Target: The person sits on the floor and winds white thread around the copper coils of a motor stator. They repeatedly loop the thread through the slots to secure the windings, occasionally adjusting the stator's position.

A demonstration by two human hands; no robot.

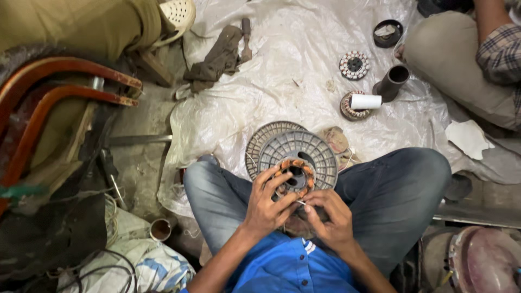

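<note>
Crumpled translucent white plastic sheet [282, 92] spread over a grey concrete floor [138, 163]. Lying on the sheet: a dirty brown rag [214, 59] with a wooden-handled tool [246, 40] just beside it, a round wound stator with pale and dark coils [354, 65], a second coil ring [353, 111] under a small white roll [365, 101], a dark grey tube [392, 82] upright nearby, a shallow black round cap [387, 32], and a torn scrap of white paper [468, 138]. Grey ribbed plastic spools [293, 146] near the sheet's front edge. On the bare floor, a small rusty metal cup [160, 229].
</note>
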